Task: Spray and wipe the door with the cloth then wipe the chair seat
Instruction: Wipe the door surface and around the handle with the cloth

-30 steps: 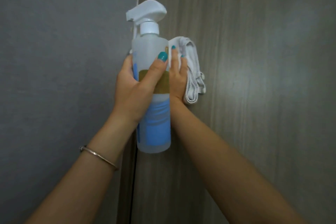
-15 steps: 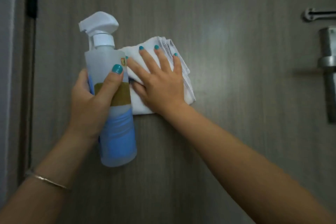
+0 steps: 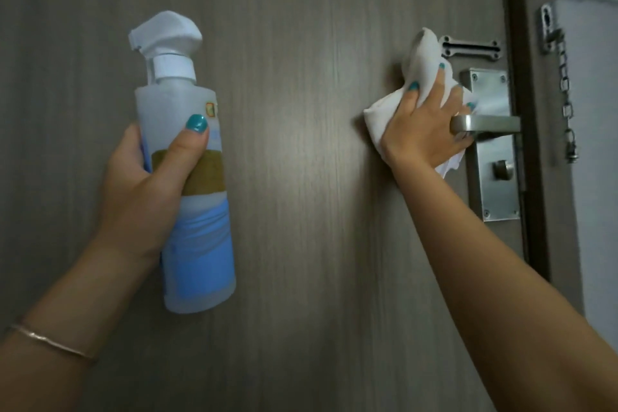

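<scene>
The fingers of the left hand (image 3: 143,177) wrap behind the spray bottle (image 3: 187,157) and stay hidden; only the thumb shows, laid across the front of the bottle over a brown band of its label. Much of the white cloth (image 3: 423,77) is covered by the right hand (image 3: 424,130), and the tips of the outer fingers there are blurred, so their exact lie is hard to make out; the near end of the metal door handle (image 3: 485,124) overlaps that hand. The print on the bottle's label is too soft to read. The bottle stands nearly upright with its long axis vertical, leaning slightly, its white trigger head at the top and the nozzle pointing left. The left hand grasps it round the middle, in front of the left part of the door (image 3: 301,177). The right hand presses the bunched cloth flat against the door at the right, its fingers spread and slightly curled over the folds, just beside the steel lock plate (image 3: 495,184). Cloth bulges above and left of the hand, and a corner shows below it. The door is grey-brown with vertical wood grain and fills most of the view. A slotted metal fitting (image 3: 471,47) sits above the lock plate. Right of the dark door frame (image 3: 525,77), a security chain (image 3: 565,77) hangs on a pale wall. A thin bracelet (image 3: 50,341) circles the left wrist.
</scene>
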